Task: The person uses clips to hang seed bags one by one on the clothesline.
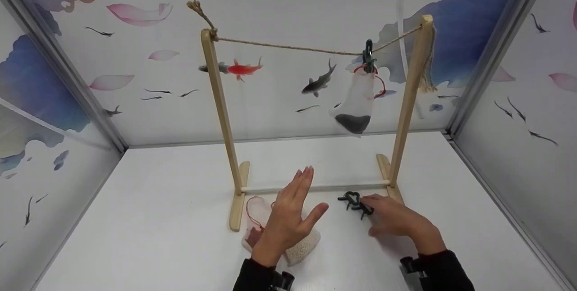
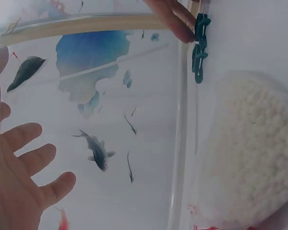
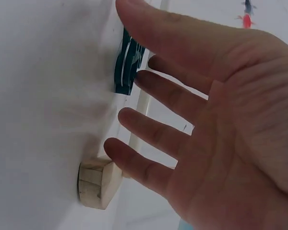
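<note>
My left hand is raised with its fingers straight and thumb spread, holding nothing. Behind and below it on the table lie mesh drawstring pouches, one with white beads and one with dark reddish contents, partly hidden by that hand. My right hand reaches down to the dark green clips on the table. Its fingers are loosely bent, with fingertips at the clips; whether they touch is unclear. A sheer pouch with black contents hangs from the rope by a green clip.
A twine rope runs between the posts of a wooden frame, whose feet stand on the white table. A pale crossbar joins the feet low down. Printed wall panels enclose the table at the back and sides.
</note>
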A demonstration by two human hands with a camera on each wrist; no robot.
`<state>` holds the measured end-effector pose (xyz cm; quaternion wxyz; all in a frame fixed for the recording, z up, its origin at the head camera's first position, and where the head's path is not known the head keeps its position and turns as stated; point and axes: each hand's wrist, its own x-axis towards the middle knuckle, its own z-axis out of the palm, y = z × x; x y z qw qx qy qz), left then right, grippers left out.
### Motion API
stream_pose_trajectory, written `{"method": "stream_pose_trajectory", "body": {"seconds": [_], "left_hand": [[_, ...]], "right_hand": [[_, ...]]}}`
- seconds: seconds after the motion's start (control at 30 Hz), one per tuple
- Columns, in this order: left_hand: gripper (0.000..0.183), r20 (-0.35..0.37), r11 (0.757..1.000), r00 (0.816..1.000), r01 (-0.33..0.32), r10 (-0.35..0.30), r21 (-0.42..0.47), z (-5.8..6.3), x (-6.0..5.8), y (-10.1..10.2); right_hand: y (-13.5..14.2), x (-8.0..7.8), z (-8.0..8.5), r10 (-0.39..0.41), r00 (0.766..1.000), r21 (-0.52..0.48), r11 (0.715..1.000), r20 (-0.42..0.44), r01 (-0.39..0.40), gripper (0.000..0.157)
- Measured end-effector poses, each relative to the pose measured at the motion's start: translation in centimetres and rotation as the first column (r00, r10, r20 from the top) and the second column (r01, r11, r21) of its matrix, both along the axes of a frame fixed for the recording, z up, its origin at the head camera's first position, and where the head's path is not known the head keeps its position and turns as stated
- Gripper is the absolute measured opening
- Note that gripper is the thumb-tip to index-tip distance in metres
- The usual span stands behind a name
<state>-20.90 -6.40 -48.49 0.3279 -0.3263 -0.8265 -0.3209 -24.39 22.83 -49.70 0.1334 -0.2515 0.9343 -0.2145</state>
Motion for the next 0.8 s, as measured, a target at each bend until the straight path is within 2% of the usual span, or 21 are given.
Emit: {"method": "stream_pose_trajectory", "body": {"seconds": [0.13,0.27,0.4,0.6,0.8], "left_hand": [[0.068,0.04,0.999,0.999,0.013,-0.011,-0.042,-1.3,0.3,0.3],[0.061,0.03,0.994,0.999,0.022,-0.019,-0.106,-2.4,0.6,0.8],[0.057,0.012,0.984,1.0,0.026,-0.024,-0.175,-3.0,0.8,1.2],[0.055,0.098,0.966,0.995,0.028,-0.002,-0.257,-3.4,1.0,1.1],[0.049,0.159,0.928,0.987,0.033,0.029,-0.372,-3.6,1.0,0.9]], "right_hand": [[-0.6,0.3,-0.1,-0.007,0.998,0.051,0.999,-0.057,0.01,0.068],[-0.8,0.5,-0.3,-0.01,0.994,0.084,0.996,-0.113,0.019,0.062],[-0.8,0.6,-0.5,-0.04,0.995,0.096,0.994,-0.088,0.049,0.054],[-0.8,0.5,-0.2,-0.054,0.997,0.076,0.995,-0.056,0.058,0.043],[-1.1,0.7,0.0,-0.076,0.997,0.062,0.995,-0.01,0.077,0.04]]}}
